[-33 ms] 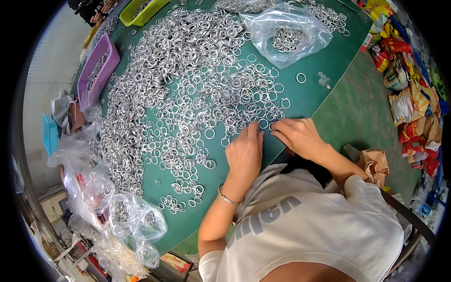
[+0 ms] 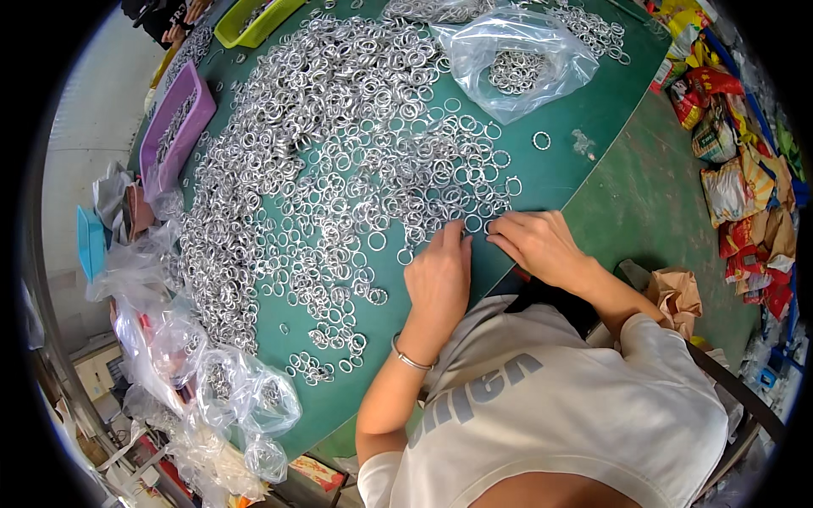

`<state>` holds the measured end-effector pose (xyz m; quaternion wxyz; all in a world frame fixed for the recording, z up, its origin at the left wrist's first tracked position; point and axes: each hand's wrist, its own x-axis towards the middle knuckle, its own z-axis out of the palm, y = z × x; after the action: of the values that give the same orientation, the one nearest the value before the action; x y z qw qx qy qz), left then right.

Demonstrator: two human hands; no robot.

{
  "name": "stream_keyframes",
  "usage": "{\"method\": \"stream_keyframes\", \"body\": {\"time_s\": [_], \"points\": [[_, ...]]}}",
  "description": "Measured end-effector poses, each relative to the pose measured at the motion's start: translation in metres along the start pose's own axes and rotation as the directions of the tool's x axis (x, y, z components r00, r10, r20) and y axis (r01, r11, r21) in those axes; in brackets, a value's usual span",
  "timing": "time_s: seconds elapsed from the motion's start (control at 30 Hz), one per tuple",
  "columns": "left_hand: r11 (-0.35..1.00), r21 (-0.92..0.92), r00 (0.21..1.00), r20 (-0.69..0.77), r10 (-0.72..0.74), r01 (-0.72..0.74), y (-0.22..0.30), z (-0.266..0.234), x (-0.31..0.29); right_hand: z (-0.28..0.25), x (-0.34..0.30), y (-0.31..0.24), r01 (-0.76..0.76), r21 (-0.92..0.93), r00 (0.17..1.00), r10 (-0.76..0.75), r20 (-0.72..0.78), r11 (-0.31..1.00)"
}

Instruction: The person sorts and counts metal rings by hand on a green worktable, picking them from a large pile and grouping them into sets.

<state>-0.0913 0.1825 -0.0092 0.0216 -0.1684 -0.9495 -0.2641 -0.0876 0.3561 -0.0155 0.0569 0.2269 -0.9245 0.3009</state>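
Note:
My left hand (image 2: 439,273) is closed, back upward, with its fingertips bent down at the near edge of a heap of silver metal rings (image 2: 373,182). Close to its right, my right hand (image 2: 539,247) is closed too, thumb against the fingers, beside the last rings of the heap. Whatever the fingertips of either hand pinch is hidden or too small to make out. The rings lie loose and overlapping on a green table (image 2: 559,173), some smooth, some twisted or beaded. A metal bangle circles my left wrist.
A clear plastic bag (image 2: 529,102) with rings lies at the far right; a single ring (image 2: 541,140) sits apart. Purple (image 2: 200,114) and yellow-green (image 2: 254,34) bins stand at the left. Plastic bags (image 2: 216,372) bunch at the left edge. Another person's hand (image 2: 175,34) shows at the far left.

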Motion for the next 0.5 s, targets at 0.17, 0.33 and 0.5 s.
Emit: {"method": "stream_keyframes", "body": {"time_s": [0.17,0.33,0.5], "points": [[0.996,-0.036,0.996,-0.023,-0.083,0.083,-0.003,-0.008,-0.007,-0.031,-0.001,0.021,-0.301,0.954,0.902,0.324,0.286,-0.003],[0.998,-0.057,0.999,-0.035,0.011,-0.013,0.023,0.009,0.021,-0.041,0.006,0.046,-0.125,0.856,0.863,0.37,0.343,-0.501],[0.973,-0.227,0.999,0.011,-0.035,0.037,0.017,0.015,0.023,-0.049,0.01,0.049,-0.312,0.95,0.799,0.545,0.253,0.016]]}}
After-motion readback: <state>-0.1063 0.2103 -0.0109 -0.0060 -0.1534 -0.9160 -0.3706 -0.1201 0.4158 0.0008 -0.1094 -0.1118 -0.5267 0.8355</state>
